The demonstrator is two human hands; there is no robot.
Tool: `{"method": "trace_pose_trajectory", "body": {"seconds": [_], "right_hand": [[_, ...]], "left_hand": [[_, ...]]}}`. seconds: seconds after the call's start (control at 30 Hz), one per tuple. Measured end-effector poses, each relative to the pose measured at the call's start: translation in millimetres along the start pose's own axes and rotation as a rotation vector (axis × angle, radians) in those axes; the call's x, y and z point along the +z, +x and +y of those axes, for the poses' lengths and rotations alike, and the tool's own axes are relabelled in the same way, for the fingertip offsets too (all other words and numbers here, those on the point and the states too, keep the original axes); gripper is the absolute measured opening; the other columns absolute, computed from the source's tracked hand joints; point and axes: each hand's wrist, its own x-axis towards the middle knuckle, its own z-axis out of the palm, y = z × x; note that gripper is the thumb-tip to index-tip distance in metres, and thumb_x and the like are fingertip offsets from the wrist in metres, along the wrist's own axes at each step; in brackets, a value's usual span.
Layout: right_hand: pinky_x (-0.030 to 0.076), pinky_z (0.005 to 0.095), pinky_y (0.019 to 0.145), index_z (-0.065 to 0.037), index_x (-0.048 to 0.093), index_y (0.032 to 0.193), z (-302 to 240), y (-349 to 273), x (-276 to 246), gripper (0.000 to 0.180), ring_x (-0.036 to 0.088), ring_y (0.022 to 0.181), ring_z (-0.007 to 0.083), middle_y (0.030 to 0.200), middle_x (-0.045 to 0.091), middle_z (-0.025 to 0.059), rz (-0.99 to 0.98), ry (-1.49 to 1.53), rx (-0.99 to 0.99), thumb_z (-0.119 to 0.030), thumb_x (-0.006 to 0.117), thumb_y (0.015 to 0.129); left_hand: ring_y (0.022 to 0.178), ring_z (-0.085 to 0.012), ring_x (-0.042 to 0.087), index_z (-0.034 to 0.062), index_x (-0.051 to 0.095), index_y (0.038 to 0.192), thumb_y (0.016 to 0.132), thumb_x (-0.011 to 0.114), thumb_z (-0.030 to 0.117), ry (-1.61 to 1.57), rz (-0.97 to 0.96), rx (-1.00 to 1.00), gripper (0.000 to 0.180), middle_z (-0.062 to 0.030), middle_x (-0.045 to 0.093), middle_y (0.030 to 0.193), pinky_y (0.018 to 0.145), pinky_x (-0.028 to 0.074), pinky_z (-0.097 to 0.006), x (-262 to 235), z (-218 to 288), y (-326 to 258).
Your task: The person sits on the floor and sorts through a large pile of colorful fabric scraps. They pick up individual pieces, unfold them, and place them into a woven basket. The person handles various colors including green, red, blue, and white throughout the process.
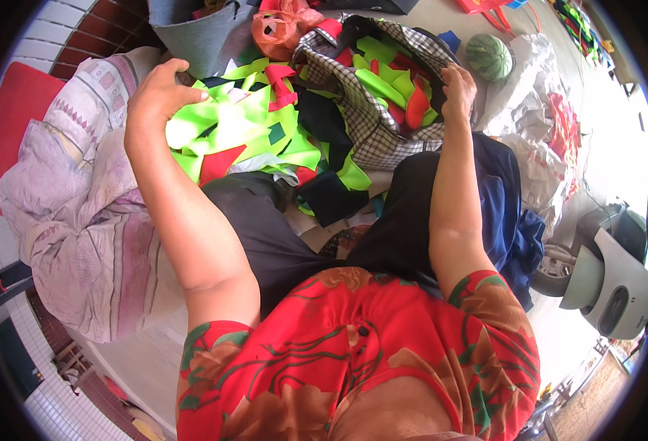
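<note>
Green scraps (243,125) under left hand (158,92) (fingers curled); right hand (458,88) grips checked bag (372,117).

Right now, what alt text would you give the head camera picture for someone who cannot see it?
A seated person's left hand rests on a pile of neon green and red fabric scraps, while the right hand grips the rim of a checkered bag stuffed with more scraps. A watermelon lies beyond the bag.

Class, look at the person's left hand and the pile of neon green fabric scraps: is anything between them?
Nothing visible. The left hand already rests on the upper left edge of the neon green fabric scraps. The right hand grips the checked bag.
</note>
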Motion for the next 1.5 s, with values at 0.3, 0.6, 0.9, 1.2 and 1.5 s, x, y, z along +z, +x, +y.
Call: {"method": "trace_pose_trajectory", "body": {"seconds": [0.3, 0.6, 0.9, 1.2, 1.5], "right_hand": [[0.048, 0.0348, 0.081, -0.007, 0.06, 0.108, 70.0, 29.4, 21.8, 0.051, 0.061, 0.093, 0.0263, 0.097, 0.064, 0.0135, -0.512, -0.986, -0.113, -0.032, 0.074, 0.066], [0.039, 0.0446, 0.095, -0.016, 0.017, 0.141, 143.0, 42.7, 21.6, 0.107, 0.044, 0.116, 0.0379, 0.13, 0.038, 0.0227, -0.638, -1.411, -0.159, -0.041, 0.079, 0.057], [0.035, 0.0525, 0.094, -0.017, -0.003, 0.143, 197.3, 56.6, 24.5, 0.105, 0.054, 0.107, 0.0374, 0.122, 0.052, 0.0206, -0.753, -1.627, 0.158, -0.043, 0.066, 0.068], [0.047, 0.0363, 0.074, -0.005, 0.062, 0.103, 149.6, 51.1, 8.6, 0.038, 0.062, 0.085, 0.0254, 0.093, 0.066, 0.0157, -0.921, -1.119, -0.025, -0.023, 0.068, 0.07], [0.045, 0.0255, 0.073, -0.004, 0.06, 0.1, 13.4, 23.6, 2.9, 0.019, 0.056, 0.081, 0.0124, 0.091, 0.06, 0.0028, -0.729, -0.127, 0.248, -0.013, 0.061, 0.084]], "left_hand": [[0.089, -0.0275, 0.061, 0.0055, 0.06, 0.098, 0.07, 0.07, 0.022, 0.078, 0.036, 0.692, 0.034, -0.0114, 0.063, 0.096, 0.079, 0.044, -0.039, 64.3, 131.8, -38.6], [0.08, -0.0245, 0.053, 0.0029, 0.051, 0.093, 0.072, 0.064, 0.013, 0.174, -0.166, 0.799, 0.026, -0.0091, 0.052, 0.083, 0.079, 0.038, -0.038, 76.9, 164.9, -75.0], [0.083, -0.0232, 0.051, 0.0023, 0.05, 0.096, 0.073, 0.061, 0.012, 0.272, -0.071, 0.788, 0.027, -0.0103, 0.049, 0.087, 0.082, 0.037, -0.037, 80.2, 158.8, -74.7], [0.08, -0.0237, 0.053, 0.0031, 0.051, 0.093, 0.073, 0.064, 0.014, 0.214, -0.131, 0.771, 0.026, -0.0094, 0.053, 0.082, 0.077, 0.038, -0.037, 79.9, 159.5, -71.3], [0.087, -0.0281, 0.059, 0.0045, 0.054, 0.094, 0.073, 0.068, 0.018, 0.114, -0.125, 0.743, 0.029, -0.0106, 0.06, 0.087, 0.078, 0.042, -0.04, 73.2, 155.5, -66.1]]}}
